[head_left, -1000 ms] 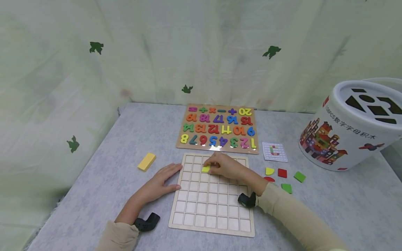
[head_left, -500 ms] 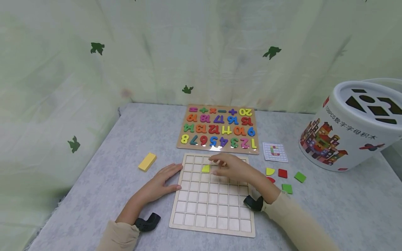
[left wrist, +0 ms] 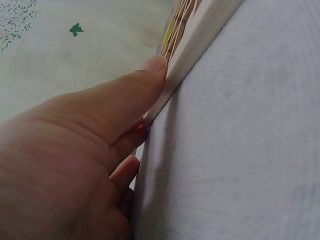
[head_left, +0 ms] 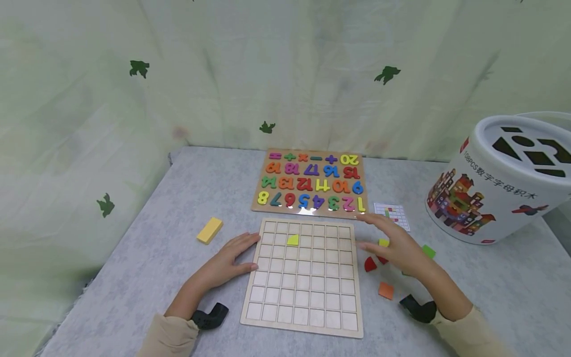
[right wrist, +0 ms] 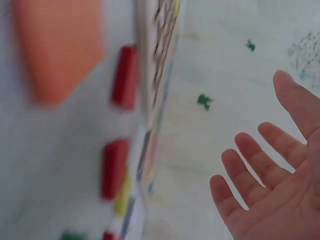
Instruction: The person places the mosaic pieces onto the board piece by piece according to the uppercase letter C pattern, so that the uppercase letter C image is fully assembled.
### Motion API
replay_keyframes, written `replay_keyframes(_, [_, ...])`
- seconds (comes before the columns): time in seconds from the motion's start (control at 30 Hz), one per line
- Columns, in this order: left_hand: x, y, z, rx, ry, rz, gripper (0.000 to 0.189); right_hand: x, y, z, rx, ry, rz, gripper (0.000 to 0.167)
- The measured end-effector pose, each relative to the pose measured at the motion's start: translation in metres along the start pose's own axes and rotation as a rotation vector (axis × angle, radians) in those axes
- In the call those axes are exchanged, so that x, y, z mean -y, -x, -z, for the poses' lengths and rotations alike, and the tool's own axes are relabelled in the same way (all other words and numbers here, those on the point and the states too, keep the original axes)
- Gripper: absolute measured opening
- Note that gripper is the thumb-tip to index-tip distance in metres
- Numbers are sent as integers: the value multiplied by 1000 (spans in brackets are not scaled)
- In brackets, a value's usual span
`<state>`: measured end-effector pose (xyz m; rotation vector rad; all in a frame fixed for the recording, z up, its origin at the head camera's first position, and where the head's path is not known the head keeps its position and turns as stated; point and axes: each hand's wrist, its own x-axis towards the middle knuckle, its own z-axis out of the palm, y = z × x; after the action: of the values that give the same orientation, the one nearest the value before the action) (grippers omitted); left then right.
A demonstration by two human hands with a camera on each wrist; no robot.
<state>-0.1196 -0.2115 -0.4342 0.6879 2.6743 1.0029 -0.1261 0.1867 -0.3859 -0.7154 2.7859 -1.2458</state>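
A: Where to start?
B: With the orange tile [head_left: 386, 290], lying just right of the board [head_left: 303, 282].
A: How about the left hand [head_left: 229, 261]?
B: Touches the board's left edge, fingers relaxed, grasping nothing.
A: How about the right hand [head_left: 398, 244]?
B: Hovers off the opposite edge near the red pieces [head_left: 370, 264], fingers apart, holding nothing.
A: On the board?
B: Find the yellow tile [head_left: 292, 240], flat in the second row from the far edge.
A: Farther back?
B: See the white tub [head_left: 501, 181], the card [head_left: 399, 214] to its left, then the number puzzle [head_left: 309, 177].
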Motion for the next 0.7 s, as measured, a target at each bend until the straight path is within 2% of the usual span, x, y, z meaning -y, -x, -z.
replay_keyframes(0.13, [0, 0, 0, -1, 0, 2, 71, -19, 14, 8, -16, 30, -53, 58])
replay_keyframes(0.37, [0, 0, 0, -1, -2, 8, 71, -47, 29, 18, 34, 56, -229, 60])
replay_keyframes(0.5, [-1, 0, 0, -1, 3, 10, 71, -56, 35, 24, 58, 85, -277, 51])
replay_keyframes(0.7, [-1, 1, 0, 1, 3, 18, 71, -65, 37, 26, 71, 158, -300, 45])
